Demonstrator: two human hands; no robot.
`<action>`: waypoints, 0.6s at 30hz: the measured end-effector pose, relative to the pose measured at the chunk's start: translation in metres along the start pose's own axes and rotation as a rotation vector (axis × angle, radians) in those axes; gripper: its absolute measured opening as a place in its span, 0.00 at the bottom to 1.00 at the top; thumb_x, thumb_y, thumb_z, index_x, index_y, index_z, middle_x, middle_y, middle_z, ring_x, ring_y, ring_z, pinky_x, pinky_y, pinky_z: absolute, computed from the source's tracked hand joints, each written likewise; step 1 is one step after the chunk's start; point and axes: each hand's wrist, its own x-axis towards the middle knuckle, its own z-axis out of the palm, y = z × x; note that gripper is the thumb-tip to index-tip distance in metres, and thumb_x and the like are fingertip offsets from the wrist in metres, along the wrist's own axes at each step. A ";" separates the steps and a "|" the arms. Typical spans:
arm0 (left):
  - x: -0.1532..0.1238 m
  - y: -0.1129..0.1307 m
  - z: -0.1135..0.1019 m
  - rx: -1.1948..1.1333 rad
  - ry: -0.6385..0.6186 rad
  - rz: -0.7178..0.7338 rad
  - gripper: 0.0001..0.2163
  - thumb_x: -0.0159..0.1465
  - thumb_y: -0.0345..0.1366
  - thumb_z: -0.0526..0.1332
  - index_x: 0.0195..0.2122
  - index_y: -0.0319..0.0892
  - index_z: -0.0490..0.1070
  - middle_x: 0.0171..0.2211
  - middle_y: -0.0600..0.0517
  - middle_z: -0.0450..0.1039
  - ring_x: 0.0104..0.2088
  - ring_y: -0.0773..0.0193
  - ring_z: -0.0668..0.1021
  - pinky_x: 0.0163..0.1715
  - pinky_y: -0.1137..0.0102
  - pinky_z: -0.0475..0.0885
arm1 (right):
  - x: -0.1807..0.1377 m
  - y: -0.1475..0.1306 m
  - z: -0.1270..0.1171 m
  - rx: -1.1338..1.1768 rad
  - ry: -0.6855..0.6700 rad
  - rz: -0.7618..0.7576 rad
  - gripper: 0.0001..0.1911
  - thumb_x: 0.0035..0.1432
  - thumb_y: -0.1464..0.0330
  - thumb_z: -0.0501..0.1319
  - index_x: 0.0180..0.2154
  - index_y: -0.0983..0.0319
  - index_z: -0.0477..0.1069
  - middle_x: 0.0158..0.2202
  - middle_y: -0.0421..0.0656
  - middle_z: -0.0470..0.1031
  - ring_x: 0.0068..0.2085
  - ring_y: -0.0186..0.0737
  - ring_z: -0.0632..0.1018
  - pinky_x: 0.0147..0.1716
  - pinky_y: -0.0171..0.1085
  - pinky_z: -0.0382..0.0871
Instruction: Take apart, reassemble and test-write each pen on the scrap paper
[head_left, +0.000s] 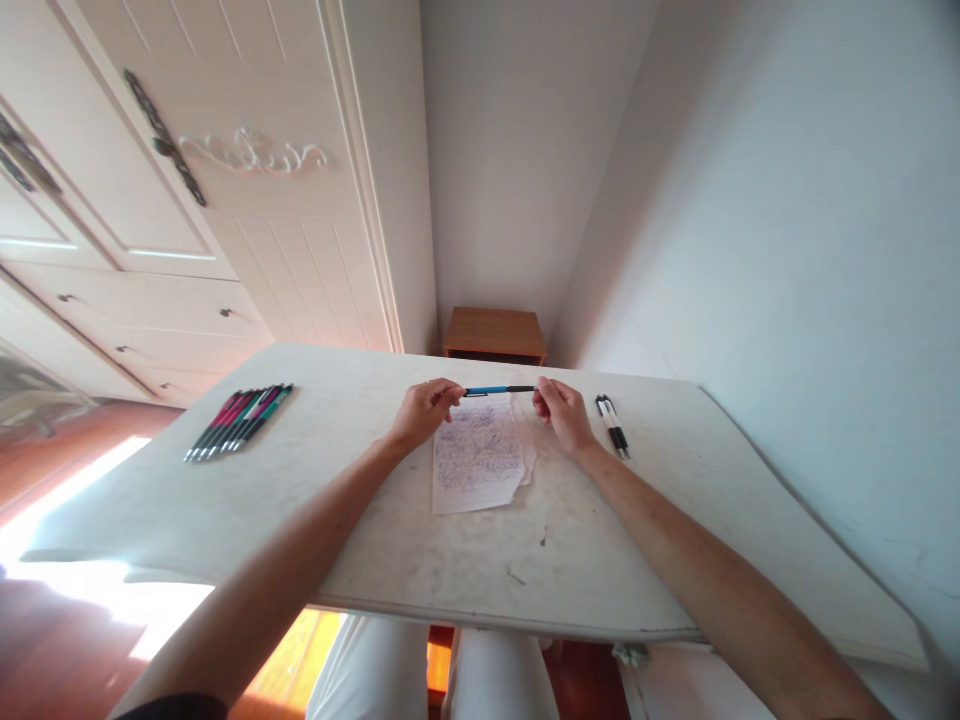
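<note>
A blue and black pen (pixel 489 391) is held level between my two hands, above the top edge of a scribbled sheet of paper (pixel 478 460). My left hand (pixel 429 408) pinches its blue end, where the clip shows. At the black end, the fingers of my right hand (pixel 559 408) are closed on the tip. The paper is covered in pen scrawl, has a torn right edge, and another piece shows from under it. Two white and black pens (pixel 613 426) lie side by side to the right of my right hand.
On the table's left lies a row of several coloured pens (pixel 238 422). The white table (pixel 360 570) has its front edge just above my legs. A white wardrobe (pixel 300 230) stands behind on the left, a small wooden cabinet (pixel 495 328) beyond the far edge, and a wall (pixel 787 250) on the right.
</note>
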 end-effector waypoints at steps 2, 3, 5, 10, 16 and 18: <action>0.000 0.002 -0.001 0.026 0.005 0.003 0.17 0.66 0.46 0.54 0.26 0.41 0.71 0.19 0.55 0.71 0.19 0.68 0.74 0.24 0.74 0.68 | 0.000 0.000 0.000 -0.001 -0.006 -0.001 0.24 0.57 0.48 0.59 0.23 0.61 0.67 0.18 0.37 0.65 0.20 0.31 0.65 0.19 0.33 0.58; -0.001 0.002 -0.001 0.031 0.005 0.001 0.18 0.67 0.47 0.53 0.25 0.41 0.70 0.17 0.55 0.70 0.19 0.68 0.73 0.25 0.74 0.67 | 0.000 -0.001 0.000 -0.003 -0.012 0.000 0.24 0.57 0.48 0.59 0.23 0.61 0.67 0.18 0.38 0.65 0.20 0.31 0.65 0.19 0.33 0.58; -0.001 0.001 -0.001 0.020 0.003 -0.008 0.19 0.67 0.47 0.52 0.25 0.41 0.69 0.18 0.55 0.70 0.19 0.68 0.73 0.24 0.74 0.67 | -0.001 -0.001 0.001 -0.007 -0.028 0.000 0.24 0.58 0.48 0.59 0.23 0.61 0.68 0.19 0.38 0.66 0.20 0.31 0.65 0.19 0.33 0.59; 0.001 -0.008 0.001 -0.043 -0.002 -0.056 0.21 0.67 0.51 0.51 0.26 0.41 0.68 0.20 0.54 0.71 0.20 0.68 0.74 0.23 0.74 0.67 | -0.002 -0.002 0.001 -0.026 -0.062 -0.020 0.24 0.58 0.48 0.59 0.24 0.61 0.68 0.19 0.38 0.66 0.20 0.31 0.65 0.20 0.33 0.59; 0.003 -0.012 0.000 -0.159 -0.033 -0.119 0.25 0.65 0.57 0.51 0.25 0.39 0.69 0.21 0.51 0.72 0.19 0.68 0.73 0.20 0.74 0.67 | -0.002 -0.001 0.001 -0.035 -0.072 -0.040 0.24 0.58 0.49 0.59 0.24 0.61 0.69 0.19 0.39 0.68 0.20 0.31 0.66 0.21 0.33 0.60; 0.003 -0.011 -0.001 -0.173 -0.045 -0.104 0.25 0.65 0.57 0.52 0.30 0.38 0.72 0.24 0.50 0.74 0.19 0.68 0.75 0.21 0.74 0.68 | -0.001 0.000 0.000 -0.030 -0.058 -0.036 0.23 0.59 0.49 0.59 0.24 0.61 0.69 0.19 0.38 0.68 0.20 0.31 0.66 0.21 0.33 0.60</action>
